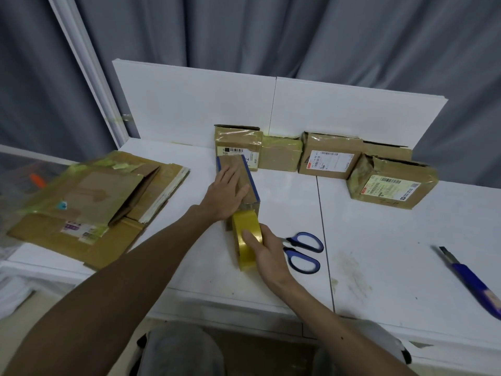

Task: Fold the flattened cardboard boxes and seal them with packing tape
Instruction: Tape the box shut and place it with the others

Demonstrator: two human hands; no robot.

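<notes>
Two hands apart, one small box (233, 161). Left hand (226, 191) lies flat, fingers straight, pressing the top. Right hand (267, 253) grips the tape roll (245, 222), which stands on edge against the box's near end. The box sits mid-tabletop (379, 253), long axis running away from the person, so the tape run likely follows that axis, starting at the right hand. Box: worn brown cardboard, blue tape on both long edges. Roll: glossy translucent yellow. Can't tell if a strip is stuck down. Scissors (295, 237) just right of the roll; flattened cardboard stack (89, 202) at left.
</notes>
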